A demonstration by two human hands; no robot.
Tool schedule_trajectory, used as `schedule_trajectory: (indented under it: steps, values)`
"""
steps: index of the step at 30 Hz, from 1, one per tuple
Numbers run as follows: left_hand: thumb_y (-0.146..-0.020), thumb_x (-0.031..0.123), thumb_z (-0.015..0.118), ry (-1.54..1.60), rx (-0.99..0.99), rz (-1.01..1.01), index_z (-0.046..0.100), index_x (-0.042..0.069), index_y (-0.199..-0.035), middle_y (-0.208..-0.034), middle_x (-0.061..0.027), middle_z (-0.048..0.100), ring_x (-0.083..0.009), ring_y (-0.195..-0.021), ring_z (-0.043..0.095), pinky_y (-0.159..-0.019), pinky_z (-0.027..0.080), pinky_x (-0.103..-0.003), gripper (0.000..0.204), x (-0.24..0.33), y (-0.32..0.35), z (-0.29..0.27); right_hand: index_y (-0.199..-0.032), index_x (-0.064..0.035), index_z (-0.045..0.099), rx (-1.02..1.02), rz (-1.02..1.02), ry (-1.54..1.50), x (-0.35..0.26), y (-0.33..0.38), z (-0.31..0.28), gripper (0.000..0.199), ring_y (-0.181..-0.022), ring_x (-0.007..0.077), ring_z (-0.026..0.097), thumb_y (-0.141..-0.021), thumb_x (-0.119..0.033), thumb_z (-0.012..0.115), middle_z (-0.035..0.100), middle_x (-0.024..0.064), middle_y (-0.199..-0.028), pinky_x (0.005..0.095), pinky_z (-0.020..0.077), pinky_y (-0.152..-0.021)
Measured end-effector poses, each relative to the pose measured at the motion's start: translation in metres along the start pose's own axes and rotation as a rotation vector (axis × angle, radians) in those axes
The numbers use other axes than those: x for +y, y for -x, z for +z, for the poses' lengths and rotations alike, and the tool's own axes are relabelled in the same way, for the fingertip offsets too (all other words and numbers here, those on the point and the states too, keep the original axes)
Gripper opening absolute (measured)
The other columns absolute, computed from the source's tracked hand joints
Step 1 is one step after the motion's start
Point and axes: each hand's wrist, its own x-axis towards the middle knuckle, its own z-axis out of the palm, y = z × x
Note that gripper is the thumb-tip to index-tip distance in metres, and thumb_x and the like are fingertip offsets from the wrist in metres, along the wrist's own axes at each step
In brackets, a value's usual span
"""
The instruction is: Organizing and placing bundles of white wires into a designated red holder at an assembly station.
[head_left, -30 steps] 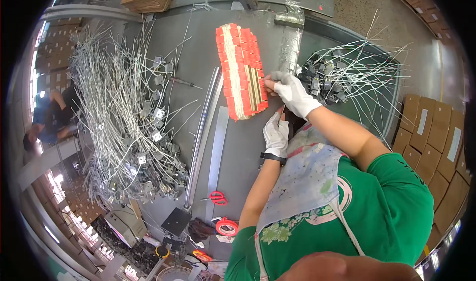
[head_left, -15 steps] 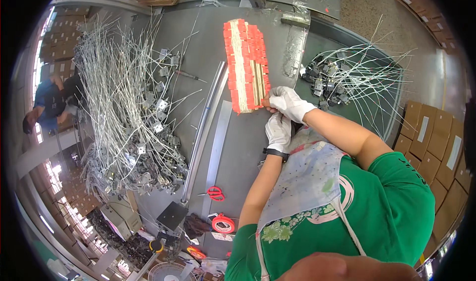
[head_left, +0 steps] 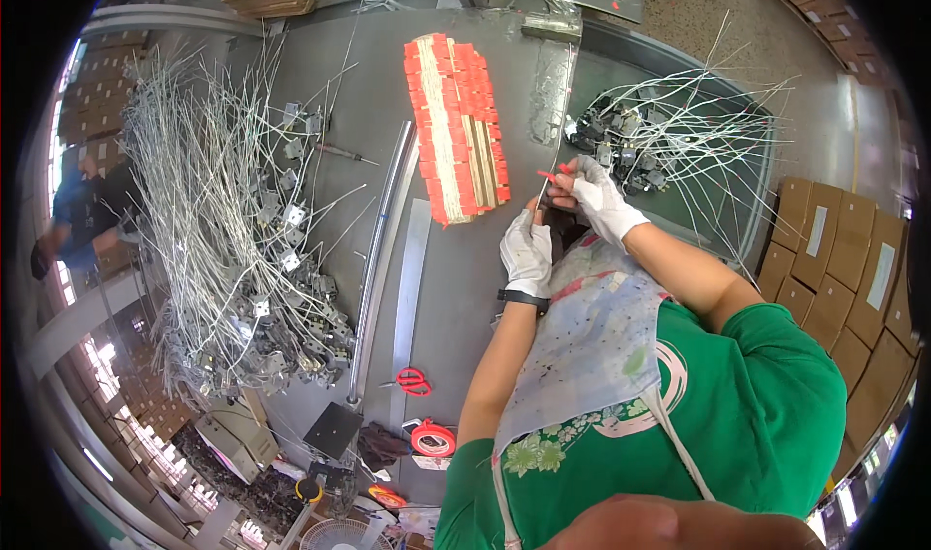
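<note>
Nearest the camera is the person's own body, a green shirt (head_left: 766, 424) under a pale flowered apron (head_left: 592, 356), with both forearms reaching up over the grey worktop (head_left: 456, 269). The left hand (head_left: 527, 252), in a white glove with a dark watch (head_left: 524, 299) at the wrist, is curled closed around a small dark part that it mostly hides, so what the part is cannot be told. The right hand (head_left: 599, 199), also white-gloved, sits just above and to the right of the left one, its fingers pinched on a small red tag (head_left: 555, 173) at the top of that dark part; the two hands meet over it. Just to the left of the hands, nearly touching the left glove, lies a long block of red tags (head_left: 456, 128) stacked in rows, with a pale strip down its middle. Just beyond the right hand is a heap of small metal parts with thin white wires (head_left: 669, 138) fanning outward. Lower on the worktop, to the left of the left forearm, lie red-handled scissors (head_left: 414, 382) and a red roll of tape (head_left: 433, 438). A long metal rail (head_left: 380, 259) runs up the worktop between the hands and a much bigger tangle of wires and metal parts (head_left: 228, 240) at the left. Far right stand stacked cardboard boxes (head_left: 844, 259); far left, another person (head_left: 82, 210) is partly in view.
</note>
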Motion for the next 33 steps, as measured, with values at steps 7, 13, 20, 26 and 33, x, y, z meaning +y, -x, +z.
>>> schedule_trajectory:
  steps: [7, 13, 20, 26, 33]
  values:
    - [-0.086, 0.007, 0.052, 0.097, -0.006, -0.027, 0.061, 0.001, -0.105, -0.089, -0.0104, 0.065, -0.0138, -0.082, 0.059, -0.076, 0.045, -0.026, 0.022, -0.013, -0.001, 0.006, -0.097, -0.0073, 0.040, 0.067, -0.105, 0.004, 0.010, -0.017, 0.000, 0.025, -0.077, 0.0141, 0.058, -0.081, -0.006, 0.059, 0.055, 0.0089, -0.088, 0.0231, 0.0508, -0.064]
    - [-0.087, 0.012, 0.052, 0.079, 0.015, 0.148, 0.060, -0.001, -0.105, -0.090, -0.0085, 0.063, -0.0134, -0.082, 0.058, -0.075, 0.044, -0.025, 0.023, 0.006, 0.008, -0.016, -0.104, -0.0049, 0.037, 0.017, -0.009, -0.057, -0.003, 0.000, 0.018, 0.040, -0.079, 0.0146, 0.057, -0.077, -0.013, 0.065, 0.056, 0.0074, -0.089, 0.0240, 0.0474, -0.066]
    - [-0.088, 0.012, 0.052, 0.508, 0.091, 0.114, 0.059, -0.001, -0.108, -0.087, 0.0001, 0.058, -0.0073, -0.074, 0.049, -0.067, 0.040, -0.021, 0.025, 0.031, 0.033, -0.051, -0.094, -0.0074, 0.040, -0.145, -0.378, 0.169, -0.039, 0.044, 0.051, 0.033, -0.079, 0.0110, 0.051, -0.073, -0.004, 0.066, 0.054, 0.0038, -0.085, 0.0240, 0.0409, -0.072]
    - [-0.087, 0.012, 0.053, 0.714, 0.179, -0.003, 0.059, 0.002, -0.108, -0.077, 0.0057, 0.050, -0.0020, -0.064, 0.037, -0.056, 0.032, -0.018, 0.024, 0.036, 0.066, -0.084, -0.096, -0.0094, 0.036, -0.189, -0.660, 0.214, -0.040, 0.084, 0.083, 0.037, -0.075, 0.0088, 0.049, -0.073, 0.004, 0.063, 0.054, 0.0033, -0.081, 0.0223, 0.0392, -0.067]
    - [-0.087, 0.016, 0.054, 0.665, 0.245, 0.185, 0.058, 0.001, -0.109, -0.071, 0.0050, 0.048, -0.0028, -0.061, 0.039, -0.054, 0.032, -0.019, 0.027, 0.012, 0.097, -0.104, -0.100, -0.0111, 0.030, -0.298, -0.578, 0.055, -0.011, 0.115, 0.116, 0.051, -0.077, 0.0148, 0.057, -0.069, 0.016, 0.059, 0.042, 0.0043, -0.094, 0.0331, 0.0515, -0.079]
